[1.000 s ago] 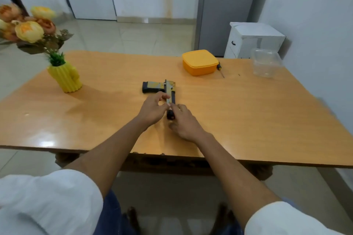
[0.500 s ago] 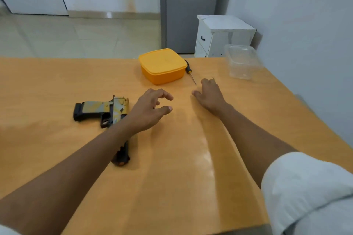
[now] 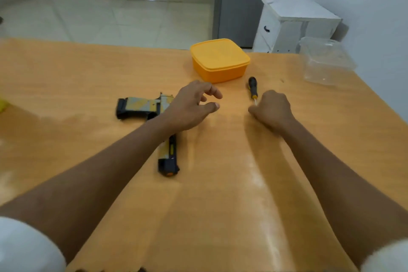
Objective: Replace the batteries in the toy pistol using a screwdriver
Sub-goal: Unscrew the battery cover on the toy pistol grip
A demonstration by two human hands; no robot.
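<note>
Camouflage toy pistol (image 3: 152, 115) lies flat; left hand (image 3: 189, 108) loosely open, right hand's (image 3: 272, 109) grip unclear.

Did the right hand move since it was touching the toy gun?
Yes. The right hand left the toy pistol and went toward the yellow box, reaching the screwdriver.

A lidded orange box (image 3: 219, 60) sits on the wooden counter (image 3: 66, 77) at about 12 o'clock. A clear plastic container (image 3: 326, 62) stands at 2 o'clock near the counter's edge. Beyond it, a white cabinet (image 3: 295, 24) stands on the tiled floor (image 3: 106, 20).
</note>
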